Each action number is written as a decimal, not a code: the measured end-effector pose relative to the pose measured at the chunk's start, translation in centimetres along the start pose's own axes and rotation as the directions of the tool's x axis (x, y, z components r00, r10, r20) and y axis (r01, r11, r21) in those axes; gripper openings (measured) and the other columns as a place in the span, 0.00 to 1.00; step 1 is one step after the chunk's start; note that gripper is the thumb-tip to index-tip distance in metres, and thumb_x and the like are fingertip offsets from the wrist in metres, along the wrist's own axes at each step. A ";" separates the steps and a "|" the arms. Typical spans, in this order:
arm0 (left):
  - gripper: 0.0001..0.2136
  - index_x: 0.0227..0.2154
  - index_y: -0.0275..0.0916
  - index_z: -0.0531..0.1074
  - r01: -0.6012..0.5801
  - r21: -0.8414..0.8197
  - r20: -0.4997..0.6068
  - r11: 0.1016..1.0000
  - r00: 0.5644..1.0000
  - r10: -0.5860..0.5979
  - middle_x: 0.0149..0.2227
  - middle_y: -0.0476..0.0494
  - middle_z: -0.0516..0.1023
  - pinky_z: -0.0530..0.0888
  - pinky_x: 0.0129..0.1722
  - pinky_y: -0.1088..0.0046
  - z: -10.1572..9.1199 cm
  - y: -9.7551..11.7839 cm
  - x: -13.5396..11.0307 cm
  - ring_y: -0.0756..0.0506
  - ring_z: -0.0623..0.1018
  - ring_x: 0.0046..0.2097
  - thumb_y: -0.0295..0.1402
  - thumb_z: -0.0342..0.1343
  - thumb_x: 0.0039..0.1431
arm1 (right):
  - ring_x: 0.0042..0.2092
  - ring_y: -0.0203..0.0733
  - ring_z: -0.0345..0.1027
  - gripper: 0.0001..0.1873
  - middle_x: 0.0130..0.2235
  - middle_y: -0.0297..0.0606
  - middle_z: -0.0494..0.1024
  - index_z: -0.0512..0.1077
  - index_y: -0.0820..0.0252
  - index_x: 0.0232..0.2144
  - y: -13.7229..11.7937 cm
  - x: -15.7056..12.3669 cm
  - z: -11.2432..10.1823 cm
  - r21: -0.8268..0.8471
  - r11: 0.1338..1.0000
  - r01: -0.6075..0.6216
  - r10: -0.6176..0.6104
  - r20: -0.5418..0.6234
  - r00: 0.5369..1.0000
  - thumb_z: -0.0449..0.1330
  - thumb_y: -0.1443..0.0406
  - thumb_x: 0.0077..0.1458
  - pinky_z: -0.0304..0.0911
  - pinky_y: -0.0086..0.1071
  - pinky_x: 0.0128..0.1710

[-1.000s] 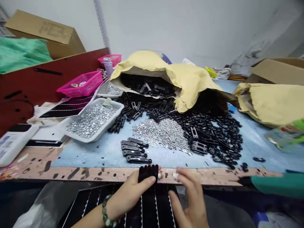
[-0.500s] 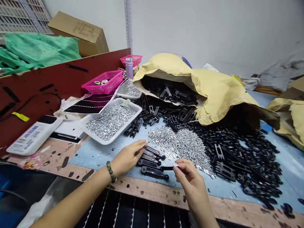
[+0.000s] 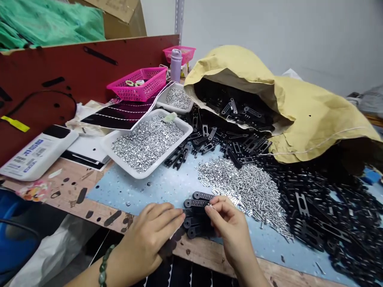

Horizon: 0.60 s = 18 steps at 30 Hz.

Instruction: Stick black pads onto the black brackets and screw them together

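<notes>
Right hand (image 3: 229,227): I have the fingertips (image 3: 216,209) pinched on a small silver piece (image 3: 211,207) at the end of a black slotted strip. I can't tell screw from washer at this size.

Left hand (image 3: 146,239): fingers together, lying against the left end of the short stack of black slotted strips (image 3: 199,203), with no clear clamp.

The stack sits near the front edge of the bench (image 3: 128,191), just beside a spill of silver screws and washers (image 3: 242,187). Beyond it I note a white tray of washers (image 3: 146,143), a heap of black brackets (image 3: 317,207) and a yellow sack (image 3: 314,111) with more inside.
</notes>
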<state>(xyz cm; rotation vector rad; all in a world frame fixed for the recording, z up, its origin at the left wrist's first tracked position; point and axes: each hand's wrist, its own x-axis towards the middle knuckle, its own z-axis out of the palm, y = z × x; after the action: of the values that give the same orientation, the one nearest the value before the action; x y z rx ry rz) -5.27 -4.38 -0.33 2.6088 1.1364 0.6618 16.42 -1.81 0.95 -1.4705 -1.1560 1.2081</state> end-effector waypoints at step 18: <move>0.30 0.55 0.36 0.66 0.069 -0.022 0.011 0.997 0.998 -0.069 0.48 0.42 0.74 0.63 0.49 0.58 -0.1 1.1 1.1 0.40 0.68 0.50 0.16 0.45 0.45 | 0.24 0.34 0.60 0.15 0.29 0.36 0.66 0.63 0.58 0.21 0.2 -0.2 0.5 -0.677 0.651 0.344 -0.296 0.191 0.936 0.54 0.60 0.58 0.59 0.30 0.22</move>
<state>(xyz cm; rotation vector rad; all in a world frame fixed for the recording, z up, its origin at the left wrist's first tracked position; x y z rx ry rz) -3.95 -4.26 0.49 2.5390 1.2022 0.6421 15.91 -1.96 0.72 -1.6568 -1.9778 0.5631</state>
